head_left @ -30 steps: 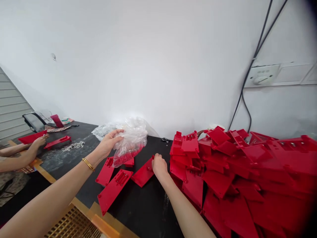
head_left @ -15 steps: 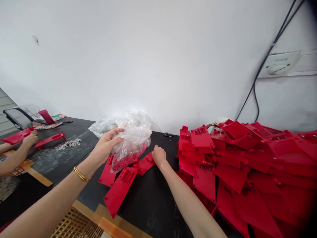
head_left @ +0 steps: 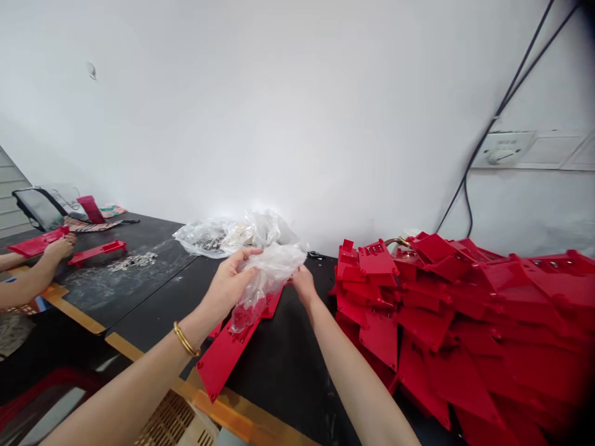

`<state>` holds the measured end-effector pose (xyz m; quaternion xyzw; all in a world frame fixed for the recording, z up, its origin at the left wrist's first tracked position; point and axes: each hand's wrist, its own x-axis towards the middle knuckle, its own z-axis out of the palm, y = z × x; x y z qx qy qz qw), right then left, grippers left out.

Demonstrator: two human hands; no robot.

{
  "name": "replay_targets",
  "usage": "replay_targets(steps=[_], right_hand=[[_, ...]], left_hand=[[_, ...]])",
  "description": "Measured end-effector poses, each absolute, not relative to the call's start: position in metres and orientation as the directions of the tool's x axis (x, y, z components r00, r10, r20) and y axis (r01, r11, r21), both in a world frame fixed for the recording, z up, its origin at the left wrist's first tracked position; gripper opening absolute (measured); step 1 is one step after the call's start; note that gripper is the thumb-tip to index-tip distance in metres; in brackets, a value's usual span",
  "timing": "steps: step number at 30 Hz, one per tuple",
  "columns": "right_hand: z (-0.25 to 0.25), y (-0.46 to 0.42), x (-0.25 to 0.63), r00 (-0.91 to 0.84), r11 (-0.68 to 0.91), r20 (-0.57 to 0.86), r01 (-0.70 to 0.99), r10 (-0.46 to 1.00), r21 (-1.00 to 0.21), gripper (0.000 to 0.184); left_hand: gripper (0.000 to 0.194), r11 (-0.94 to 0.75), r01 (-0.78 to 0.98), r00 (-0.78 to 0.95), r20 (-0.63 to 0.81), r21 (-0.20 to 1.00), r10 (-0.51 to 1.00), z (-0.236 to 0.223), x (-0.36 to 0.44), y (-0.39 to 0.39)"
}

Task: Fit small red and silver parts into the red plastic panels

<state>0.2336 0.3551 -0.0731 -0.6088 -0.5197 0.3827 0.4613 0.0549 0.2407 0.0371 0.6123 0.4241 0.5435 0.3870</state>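
Note:
My left hand is closed on the left side of a clear plastic bag, with small red pieces in its lower part. At the bag's right edge, my right hand has its fingers curled against the plastic; its fingertips are partly hidden. Beneath the bag lies a red plastic panel with slots at its upper end. Another red panel shows behind the bag, close to my right hand. A third panel is mostly covered.
A tall heap of red panels fills the right side. Another clear bag rests by the wall. To the left, another person's hand holds a red part, near small metal pieces. A yellow basket sits below the table edge.
My left hand has carried the bag to the right, up to my right hand, uncovering the other bag behind. My right hand has shifted slightly right, and the view has turned a little.

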Motion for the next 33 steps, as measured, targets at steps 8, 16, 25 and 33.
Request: replay_targets(steps=[8, 16, 25, 33], right_hand=[[-0.077, 0.274, 0.299, 0.308, 0.12, 0.169, 0.172, 0.936, -0.978, 0.051], [-0.071, 0.207, 0.316, 0.234, 0.255, 0.444, 0.557, 0.865, -0.791, 0.043], [-0.072, 0.225, 0.31, -0.239, 0.35, 0.318, 0.866, 0.917, -0.357, 0.052], [-0.061, 0.229, 0.315, -0.33, 0.38, 0.202, 0.871, 0.922, -0.313, 0.018]], left_hand=[[0.035, -0.518, 0.309, 0.119, 0.508, 0.798, 0.853, -0.022, 0.101, 0.285], [0.07, -0.588, 0.436, 0.538, 0.326, 0.681, 0.777, -0.07, 0.094, 0.261], [0.04, -0.499, 0.695, 0.411, 0.283, 0.518, 0.867, -0.063, 0.102, 0.28], [0.043, -0.465, 0.809, 0.361, 0.322, 0.359, 0.875, -0.055, 0.099, 0.277]])
